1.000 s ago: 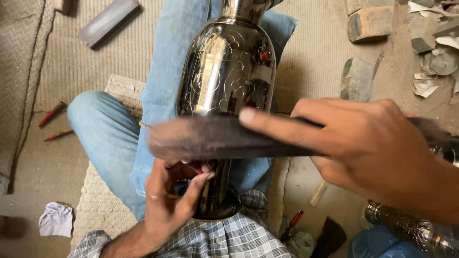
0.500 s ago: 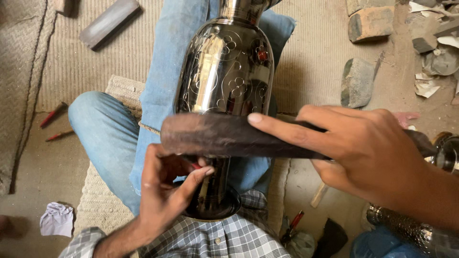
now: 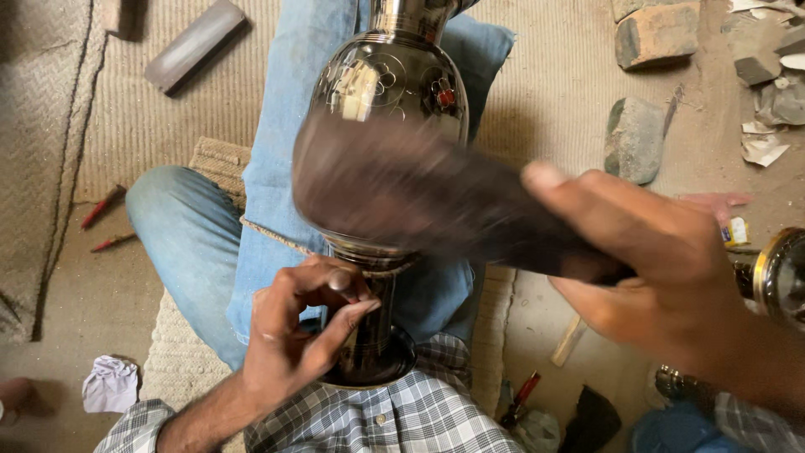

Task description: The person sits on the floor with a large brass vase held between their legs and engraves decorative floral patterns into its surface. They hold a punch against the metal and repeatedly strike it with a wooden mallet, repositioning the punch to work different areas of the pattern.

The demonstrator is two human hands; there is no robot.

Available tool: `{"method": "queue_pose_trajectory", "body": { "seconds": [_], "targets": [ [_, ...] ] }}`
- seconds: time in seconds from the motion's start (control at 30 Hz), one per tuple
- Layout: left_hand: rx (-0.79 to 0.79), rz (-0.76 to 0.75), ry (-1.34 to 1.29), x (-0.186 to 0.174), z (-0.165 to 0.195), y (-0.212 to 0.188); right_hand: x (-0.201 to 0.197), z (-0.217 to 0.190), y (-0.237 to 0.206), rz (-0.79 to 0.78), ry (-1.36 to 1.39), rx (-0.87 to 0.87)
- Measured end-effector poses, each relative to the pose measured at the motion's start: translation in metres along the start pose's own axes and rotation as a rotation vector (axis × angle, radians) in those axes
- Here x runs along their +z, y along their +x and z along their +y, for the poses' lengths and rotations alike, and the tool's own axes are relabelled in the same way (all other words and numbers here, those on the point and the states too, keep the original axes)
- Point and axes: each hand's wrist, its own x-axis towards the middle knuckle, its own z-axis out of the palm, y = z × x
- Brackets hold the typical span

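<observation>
Woven mat under engraved vase

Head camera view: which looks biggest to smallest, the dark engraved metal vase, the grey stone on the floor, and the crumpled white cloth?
1. Dark engraved metal vase, by far the largest, though it lies closest to the camera.
2. Grey stone.
3. Crumpled white cloth, only slightly smaller than the stone; the two are too close to rank firmly.

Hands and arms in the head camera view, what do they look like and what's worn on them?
Both hands are bare, with no gloves. The left hand has short nails and what looks like a thin ring on one finger; its forearm is bare up to a rolled cuff of a grey, white and blue checked shirt sleeve. The right hand shows no ring; its wrist runs out of frame, so no sleeve is visible.
</observation>
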Motion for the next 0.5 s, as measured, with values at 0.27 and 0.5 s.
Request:
{"method": "queue_pose_trajectory", "body": {
  "seconds": [0.27,0.5],
  "targets": [
    [-0.078,-0.08,-0.004,-0.001,-0.005,0.003,0.019,0.005,-0.001,-0.131,-0.064,-0.103],
    [-0.124,-0.091,0.025,0.0,0.005,0.009,0.016,0.012,-0.012,-0.152,-0.043,0.054]
  ]
}}
